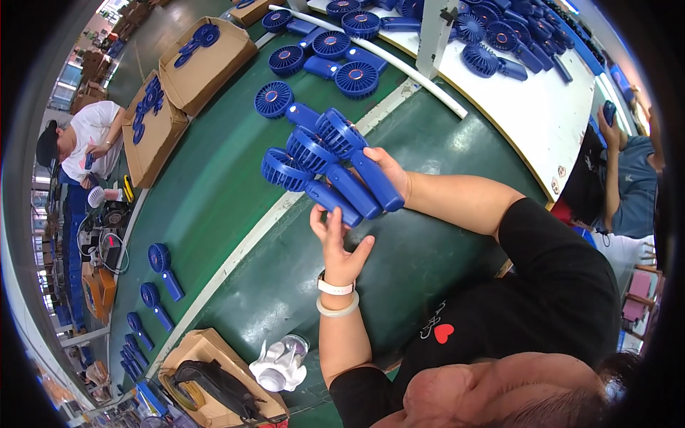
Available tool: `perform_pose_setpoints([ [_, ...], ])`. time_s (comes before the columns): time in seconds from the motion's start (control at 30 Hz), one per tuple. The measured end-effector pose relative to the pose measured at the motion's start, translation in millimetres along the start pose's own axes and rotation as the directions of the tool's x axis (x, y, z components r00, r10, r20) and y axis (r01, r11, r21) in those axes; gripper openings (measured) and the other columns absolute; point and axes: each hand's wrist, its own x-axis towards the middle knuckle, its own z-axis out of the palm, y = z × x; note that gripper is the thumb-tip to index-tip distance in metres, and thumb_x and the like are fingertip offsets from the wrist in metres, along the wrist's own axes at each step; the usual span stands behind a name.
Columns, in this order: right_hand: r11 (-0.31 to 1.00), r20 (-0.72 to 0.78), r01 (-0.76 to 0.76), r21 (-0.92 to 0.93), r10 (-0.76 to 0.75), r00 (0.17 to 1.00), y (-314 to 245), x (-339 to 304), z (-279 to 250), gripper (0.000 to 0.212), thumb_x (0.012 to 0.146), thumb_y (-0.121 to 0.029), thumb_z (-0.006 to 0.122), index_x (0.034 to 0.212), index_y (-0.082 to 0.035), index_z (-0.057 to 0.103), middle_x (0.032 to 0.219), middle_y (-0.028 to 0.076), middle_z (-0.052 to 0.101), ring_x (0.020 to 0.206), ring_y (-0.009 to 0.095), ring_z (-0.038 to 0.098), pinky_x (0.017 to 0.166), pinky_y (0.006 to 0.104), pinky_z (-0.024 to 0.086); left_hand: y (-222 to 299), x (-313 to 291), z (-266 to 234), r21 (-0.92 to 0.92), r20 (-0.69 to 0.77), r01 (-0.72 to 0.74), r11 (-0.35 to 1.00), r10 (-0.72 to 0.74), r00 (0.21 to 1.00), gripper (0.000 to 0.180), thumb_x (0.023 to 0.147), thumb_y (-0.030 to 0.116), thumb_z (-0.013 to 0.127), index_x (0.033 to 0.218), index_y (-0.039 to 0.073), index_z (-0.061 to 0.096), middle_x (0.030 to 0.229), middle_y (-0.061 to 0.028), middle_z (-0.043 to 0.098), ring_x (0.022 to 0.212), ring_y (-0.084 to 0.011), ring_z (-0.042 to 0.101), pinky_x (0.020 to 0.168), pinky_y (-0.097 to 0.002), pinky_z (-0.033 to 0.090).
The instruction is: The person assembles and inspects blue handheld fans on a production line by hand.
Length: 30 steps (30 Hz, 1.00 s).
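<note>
Three blue handheld fans, bunched side by side with round heads up and handles down, are held over the green conveyor belt. My right hand is closed around them from the right, its thumb by the handle of the rightmost fan. The middle fan lies against it, and the left fan is on the outer side. My left hand is just below, fingertips at the left fan's handle and thumb spread away. Beyond them, several more blue fans lie loose on the belt.
A pile of blue fans covers part of the white table at right, behind a white tube. Cardboard trays hold fans at left. Near me stand a white petal-shaped item and a cardboard box. Co-workers work at both sides.
</note>
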Motion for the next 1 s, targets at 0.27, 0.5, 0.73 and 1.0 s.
perform_pose_setpoints([
  [0.27, 0.945, -0.218, -0.011, -0.326, -0.064, 0.974, -36, -47, 30, 0.062, 0.078, -0.041, 0.063, 0.121, -0.001, 0.046, 0.112, 0.016, 0.057, 0.098, 0.027, 0.059, 0.089, 0.0413, 0.046, 21, 8, 11, 0.438, 0.425, -0.192, 0.878, -0.014, 0.905, 0.03, 0.063, -0.001, 0.065, 0.089, 0.013, 0.071, 0.116, -0.0206, 0.053, 0.102, -0.0362, 0.053, 0.084, -0.0403, 0.043],
  [0.5, -0.392, -0.064, -0.413, -0.822, -0.658, 0.751, -112, -212, 80, 0.071, 0.053, -0.022, 0.078, 0.113, 0.003, 0.05, 0.11, 0.017, 0.049, 0.105, 0.028, 0.047, 0.094, 0.0343, 0.036, 20, 8, 12, 0.216, 0.171, 0.121, 0.969, -0.159, 0.972, 0.023, 0.073, -0.004, 0.06, 0.095, 0.003, 0.066, 0.106, -0.0101, 0.061, 0.1, -0.0261, 0.058, 0.086, -0.0329, 0.045],
  [0.73, -0.432, -0.049, -0.855, -0.289, -0.885, 0.463, -157, -305, 58, 0.072, 0.052, -0.028, 0.075, 0.117, -0.006, 0.051, 0.122, 0.02, 0.046, 0.112, 0.037, 0.046, 0.095, 0.038, 0.038, 19, 7, 13, 0.322, 0.188, 0.091, 0.942, -0.158, 0.969, 0.024, 0.074, -0.003, 0.06, 0.097, 0.003, 0.064, 0.105, -0.011, 0.061, 0.099, -0.0259, 0.059, 0.085, -0.0321, 0.045],
  [1.0, -0.626, 0.593, -0.733, -0.265, -0.705, 0.388, -124, -223, 55, 0.042, 0.072, -0.006, 0.065, 0.112, -0.007, 0.051, 0.121, 0.014, 0.048, 0.113, 0.032, 0.044, 0.094, 0.04, 0.035, 20, 0, 0, 0.3, 0.192, 0.039, 0.953, -0.101, 0.976, 0.026, 0.076, -0.003, 0.059, 0.101, 0.004, 0.063, 0.105, -0.0118, 0.061, 0.099, -0.0267, 0.058, 0.086, -0.0319, 0.045],
])
